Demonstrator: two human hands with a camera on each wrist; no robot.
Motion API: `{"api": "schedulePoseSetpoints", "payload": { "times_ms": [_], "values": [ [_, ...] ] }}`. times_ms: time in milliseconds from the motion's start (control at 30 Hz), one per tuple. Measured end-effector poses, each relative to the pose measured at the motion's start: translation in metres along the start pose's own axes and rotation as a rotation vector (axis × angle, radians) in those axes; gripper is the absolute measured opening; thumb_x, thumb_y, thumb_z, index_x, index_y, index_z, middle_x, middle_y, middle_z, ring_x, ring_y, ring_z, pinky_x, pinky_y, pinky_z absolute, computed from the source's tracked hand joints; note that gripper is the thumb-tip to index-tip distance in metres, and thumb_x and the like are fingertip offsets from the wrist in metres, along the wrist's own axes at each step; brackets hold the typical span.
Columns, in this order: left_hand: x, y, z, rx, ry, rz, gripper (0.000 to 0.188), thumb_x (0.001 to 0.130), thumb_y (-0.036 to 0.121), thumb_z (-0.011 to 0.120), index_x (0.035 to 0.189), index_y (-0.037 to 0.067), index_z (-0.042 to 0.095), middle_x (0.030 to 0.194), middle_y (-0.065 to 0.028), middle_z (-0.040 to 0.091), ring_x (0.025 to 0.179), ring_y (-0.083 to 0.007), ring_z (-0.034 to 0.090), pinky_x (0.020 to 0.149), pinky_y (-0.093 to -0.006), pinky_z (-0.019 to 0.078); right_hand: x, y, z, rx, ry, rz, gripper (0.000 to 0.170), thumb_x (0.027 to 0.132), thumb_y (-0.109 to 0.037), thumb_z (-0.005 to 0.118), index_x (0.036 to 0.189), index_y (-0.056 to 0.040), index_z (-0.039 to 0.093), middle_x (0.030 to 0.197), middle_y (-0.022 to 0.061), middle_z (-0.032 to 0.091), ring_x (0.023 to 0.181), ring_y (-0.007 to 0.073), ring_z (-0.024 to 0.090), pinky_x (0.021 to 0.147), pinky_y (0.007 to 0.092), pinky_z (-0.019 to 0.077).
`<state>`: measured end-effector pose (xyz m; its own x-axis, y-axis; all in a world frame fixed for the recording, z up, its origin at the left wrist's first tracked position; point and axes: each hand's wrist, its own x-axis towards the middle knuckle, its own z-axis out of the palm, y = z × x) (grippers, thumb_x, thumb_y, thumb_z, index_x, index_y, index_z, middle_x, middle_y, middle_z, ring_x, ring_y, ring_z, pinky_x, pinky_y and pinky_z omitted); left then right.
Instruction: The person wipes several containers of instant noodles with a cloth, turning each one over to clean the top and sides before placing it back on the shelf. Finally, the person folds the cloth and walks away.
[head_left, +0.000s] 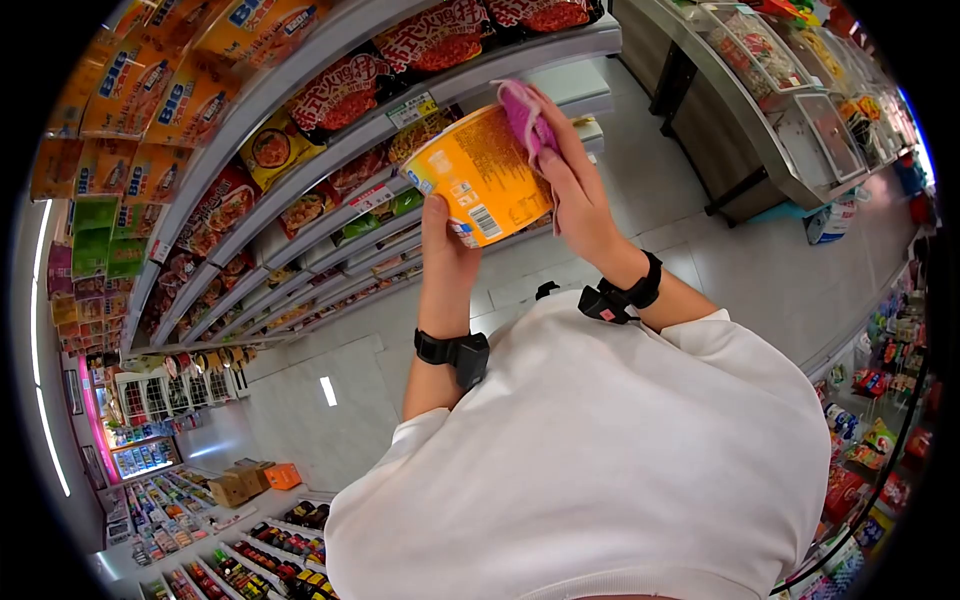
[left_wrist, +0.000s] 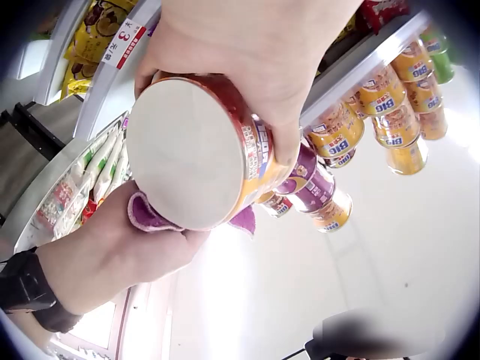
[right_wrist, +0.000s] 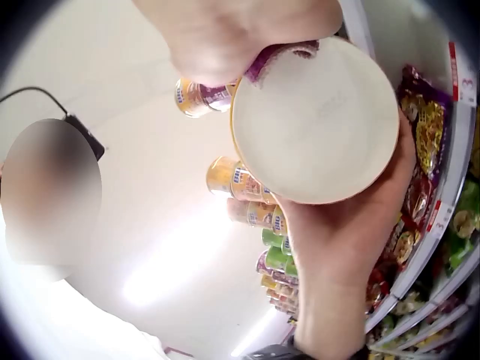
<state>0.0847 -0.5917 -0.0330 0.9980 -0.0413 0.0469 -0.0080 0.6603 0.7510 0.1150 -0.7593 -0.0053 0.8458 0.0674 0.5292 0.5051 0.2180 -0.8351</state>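
A yellow-orange instant noodle cup point(head_left: 485, 175) is held up, tilted, in front of the shelves. My left hand point(head_left: 452, 250) grips its side, the thumb lying along the printed wall below the blue lettering. On the opposite side, my right hand point(head_left: 583, 200) holds a purple cloth point(head_left: 522, 115) against the cup near its upper edge. Both wrist views show the pale round base of the cup. In the left wrist view, folds of the cloth point(left_wrist: 146, 214) stick out between the right hand and the cup.
Shelves with bagged noodles point(head_left: 330, 90) run along the left, price tags point(head_left: 413, 108) on their edges. Stacked orange noodle cups point(left_wrist: 397, 124) stand on the top shelf. A counter with clear bins point(head_left: 830, 130) is at the right. Cardboard boxes point(head_left: 240, 485) sit on the floor farther off.
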Motion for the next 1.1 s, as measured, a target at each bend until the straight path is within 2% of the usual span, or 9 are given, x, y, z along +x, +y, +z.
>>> {"api": "schedulePoseSetpoints", "payload": {
  "times_ms": [367,433,733,800,833,900,967,1033,1100],
  "values": [
    [0.003,-0.006,0.005,-0.373,-0.072,-0.198,0.076,0.090,0.070,0.047,0.147,0.020,0.037,0.145,-0.0051,0.045,0.134,-0.0253,0.044,0.108,-0.0455,0.0390,0.002,0.004,0.000,0.746,0.259,0.542,0.051,0.102,-0.016,0.042,0.150,-0.0031,0.030,0.145,0.0118,0.045,0.131,0.0172,0.044,0.108,0.0251,0.0343],
    [0.004,-0.005,0.009,-0.148,0.025,-0.194,0.083,0.088,0.074,0.041,0.151,0.022,0.028,0.151,-0.0090,0.038,0.138,-0.0326,0.039,0.110,-0.0580,0.0345,0.002,0.008,-0.002,0.702,0.302,0.526,0.053,0.103,-0.016,0.042,0.152,-0.0032,0.027,0.144,0.0114,0.046,0.130,0.0161,0.045,0.107,0.0267,0.0362],
    [0.011,0.003,0.028,-0.505,-0.102,-0.204,0.092,0.081,0.077,0.052,0.150,0.021,0.030,0.151,-0.0103,0.037,0.138,-0.0341,0.037,0.109,-0.0604,0.0364,0.008,-0.003,0.001,0.024,0.129,0.088,0.044,0.100,-0.012,0.042,0.143,-0.0020,0.043,0.136,0.0122,0.054,0.129,0.0216,0.046,0.109,0.0322,0.0345],
    [0.016,0.007,0.028,-0.666,-0.110,-0.242,0.090,0.081,0.076,0.053,0.149,0.020,0.033,0.150,-0.0100,0.039,0.137,-0.0324,0.039,0.111,-0.0574,0.0347,0.005,0.003,0.005,-0.412,0.157,-0.477,0.046,0.094,-0.010,0.050,0.139,-0.0064,0.050,0.135,0.0127,0.057,0.134,0.0294,0.045,0.110,0.0418,0.0350],
    [0.017,0.010,0.030,-0.828,-0.119,-0.291,0.089,0.080,0.075,0.054,0.147,0.019,0.035,0.149,-0.0097,0.040,0.136,-0.0307,0.040,0.113,-0.0545,0.0331,0.003,0.004,0.010,-0.407,0.150,-0.482,0.046,0.094,-0.010,0.050,0.139,-0.0064,0.050,0.135,0.0127,0.057,0.134,0.0294,0.045,0.110,0.0418,0.0350],
    [0.015,0.005,0.038,-0.668,-0.110,-0.150,0.077,0.087,0.066,0.053,0.144,0.016,0.041,0.146,-0.0089,0.044,0.134,-0.0271,0.043,0.114,-0.0445,0.0343,-0.004,0.000,0.026,-0.906,-0.003,-0.622,0.046,0.086,-0.012,0.055,0.132,-0.0107,0.059,0.137,0.0111,0.056,0.137,0.0341,0.041,0.111,0.0491,0.0333],
    [0.014,0.002,0.030,-0.137,0.040,-0.021,0.079,0.086,0.071,0.050,0.145,0.019,0.040,0.144,-0.0089,0.048,0.128,-0.0299,0.049,0.111,-0.0466,0.0375,-0.011,-0.007,0.033,-0.889,-0.153,-0.564,0.041,0.083,-0.015,0.057,0.123,-0.0125,0.065,0.136,0.0094,0.056,0.135,0.0328,0.044,0.112,0.0511,0.0335],
    [0.020,0.002,0.015,-0.225,0.137,0.080,0.073,0.091,0.068,0.045,0.143,0.017,0.043,0.141,-0.0080,0.051,0.124,-0.0298,0.052,0.111,-0.0445,0.0380,-0.016,0.012,0.029,-0.773,-0.337,-0.673,0.040,0.081,-0.015,0.057,0.120,-0.0105,0.066,0.131,0.0103,0.060,0.129,0.0326,0.050,0.109,0.0508,0.0364],
    [-0.007,-0.003,0.004,0.614,0.083,0.364,0.074,0.091,0.069,0.042,0.143,0.017,0.043,0.141,-0.0080,0.051,0.122,-0.0296,0.054,0.110,-0.0443,0.0387,-0.015,-0.010,0.025,-0.672,-0.399,-0.647,0.031,0.078,-0.007,0.059,0.107,-0.0069,0.069,0.121,0.0114,0.064,0.119,0.0314,0.057,0.105,0.0506,0.0410]
  ]
}}
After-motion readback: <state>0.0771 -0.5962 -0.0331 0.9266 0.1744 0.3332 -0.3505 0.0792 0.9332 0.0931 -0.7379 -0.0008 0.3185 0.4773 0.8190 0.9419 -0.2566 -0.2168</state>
